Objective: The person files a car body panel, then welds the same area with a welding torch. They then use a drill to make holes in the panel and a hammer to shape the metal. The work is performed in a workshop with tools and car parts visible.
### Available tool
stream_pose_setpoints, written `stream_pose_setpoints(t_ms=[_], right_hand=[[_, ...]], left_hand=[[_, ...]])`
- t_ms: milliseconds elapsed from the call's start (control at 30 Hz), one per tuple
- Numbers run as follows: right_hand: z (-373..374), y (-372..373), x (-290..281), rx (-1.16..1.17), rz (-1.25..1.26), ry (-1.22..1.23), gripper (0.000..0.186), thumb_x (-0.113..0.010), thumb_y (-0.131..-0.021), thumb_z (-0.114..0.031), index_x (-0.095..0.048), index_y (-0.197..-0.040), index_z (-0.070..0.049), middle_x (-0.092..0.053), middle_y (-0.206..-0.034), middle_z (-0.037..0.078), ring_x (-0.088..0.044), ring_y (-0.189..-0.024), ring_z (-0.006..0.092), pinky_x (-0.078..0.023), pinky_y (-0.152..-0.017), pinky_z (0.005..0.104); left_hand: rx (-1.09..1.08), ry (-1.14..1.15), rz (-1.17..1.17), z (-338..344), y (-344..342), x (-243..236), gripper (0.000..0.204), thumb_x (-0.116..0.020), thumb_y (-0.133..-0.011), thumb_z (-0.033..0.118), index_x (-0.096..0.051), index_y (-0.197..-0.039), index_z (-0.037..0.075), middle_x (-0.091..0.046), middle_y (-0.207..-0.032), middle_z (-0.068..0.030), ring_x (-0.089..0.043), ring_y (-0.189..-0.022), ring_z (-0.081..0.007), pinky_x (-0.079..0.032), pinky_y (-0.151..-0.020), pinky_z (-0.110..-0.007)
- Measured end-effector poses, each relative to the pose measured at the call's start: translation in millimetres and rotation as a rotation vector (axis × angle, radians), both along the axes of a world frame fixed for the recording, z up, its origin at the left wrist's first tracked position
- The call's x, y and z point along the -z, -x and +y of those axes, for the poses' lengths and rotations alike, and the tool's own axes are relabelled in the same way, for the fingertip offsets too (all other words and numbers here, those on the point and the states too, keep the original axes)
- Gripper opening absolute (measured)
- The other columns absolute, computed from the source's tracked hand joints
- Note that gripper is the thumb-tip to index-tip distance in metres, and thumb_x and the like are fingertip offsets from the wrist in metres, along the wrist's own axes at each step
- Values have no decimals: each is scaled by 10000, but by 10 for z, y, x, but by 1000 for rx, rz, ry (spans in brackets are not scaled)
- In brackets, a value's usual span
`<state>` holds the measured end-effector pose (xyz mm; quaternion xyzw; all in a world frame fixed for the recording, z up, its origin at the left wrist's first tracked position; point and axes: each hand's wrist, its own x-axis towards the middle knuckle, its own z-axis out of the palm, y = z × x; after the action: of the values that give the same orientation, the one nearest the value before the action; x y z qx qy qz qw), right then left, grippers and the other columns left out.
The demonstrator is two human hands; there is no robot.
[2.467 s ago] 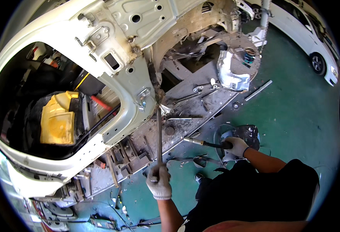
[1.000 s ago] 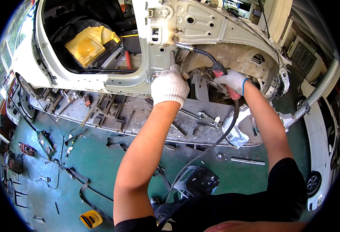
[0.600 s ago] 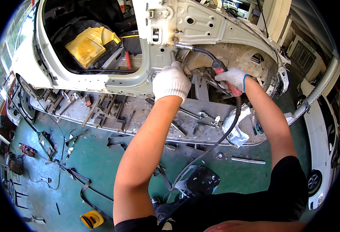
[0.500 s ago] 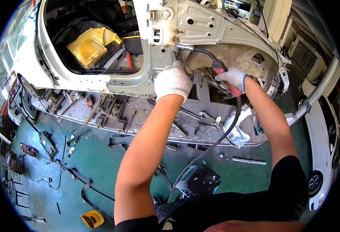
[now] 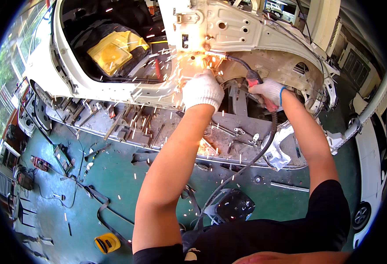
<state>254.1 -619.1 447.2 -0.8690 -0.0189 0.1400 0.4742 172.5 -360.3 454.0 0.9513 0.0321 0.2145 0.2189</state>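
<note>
In its white knit glove, my right hand [image 5: 269,89] grips the red handle of a welding torch [image 5: 253,80]. The torch's black neck curves up and left, and its nozzle points at the joint on the car body shell [image 5: 132,94]. Bright light and sparks [image 5: 192,59] burst there and fly mostly left and down. Just below the glare my left hand [image 5: 203,91], gloved too, is closed in a fist. Its back faces me, so what the fingers hold against the sill is hidden. From the torch handle the dark cable [image 5: 270,141] hangs toward the floor.
Steel bars and brackets [image 5: 134,121] lie on the platform under the shell. Yellow padding [image 5: 113,53] sits inside the cabin. A black-topped stool [image 5: 235,204], a yellow object [image 5: 107,243], straps and cables are on the green floor. A white car [image 5: 371,145] stands at right.
Glare and sparks have appeared at the torch nozzle, spraying over the sill and platform. The view has shifted slightly; both hands keep their holds.
</note>
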Motion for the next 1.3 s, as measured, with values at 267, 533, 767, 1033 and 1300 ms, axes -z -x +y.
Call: stream_pose_setpoints(t_ms=[267, 533, 767, 1033, 1300], right_hand=[[-481, 372, 1092, 1, -149, 113, 282, -775, -826, -297, -671, -876, -39, -642, -684, 50, -597, -568, 166, -493, -541, 371], [-844, 1194, 2425, 46, 150, 248, 335, -758, -853, -376, -695, -979, -72, -625, -627, 39, -598, -516, 162, -458, -482, 365], [-988, 1762, 3139, 97, 225, 144, 343, -780, -826, -348, -707, -985, -53, -728, -816, 151, -713, -734, 277, -556, -686, 415], [-1190, 2536, 3603, 58, 81, 323, 419, -757, -808, -421, -733, -1044, -75, -737, -1040, 244, -702, -996, 440, -566, -884, 497], [-1510, 3521, 4389, 188, 162, 373, 484, -788, -785, -365, -696, -1169, -86, -758, -1016, 206, -732, -980, 381, -592, -860, 463]], left_hand=[[-63, 61, 3, -91, -42, 24, 286, -701, -878, 357, -748, -1072, 152, -763, -1037, -177, -727, -1021, -366, -575, -895, -467], [-130, -15, -37, -288, -59, 52, 280, -570, -943, 297, -753, -1084, 138, -757, -990, -203, -725, -979, -391, -570, -891, -487], [-157, -53, -89, -425, -83, 98, 289, -501, -964, 256, -755, -1061, 158, -742, -931, -213, -722, -907, -411, -576, -823, -511], [-166, 215, -86, -7, 109, 891, 293, -551, -981, 285, -734, -1176, 167, -719, -985, -268, -711, -938, -437, -573, -823, -509], [-222, 799, -261, 474, 760, 1861, 204, -673, -942, 93, -739, -1104, -13, -764, -1033, -111, -710, -965, -191, -546, -903, -322]])
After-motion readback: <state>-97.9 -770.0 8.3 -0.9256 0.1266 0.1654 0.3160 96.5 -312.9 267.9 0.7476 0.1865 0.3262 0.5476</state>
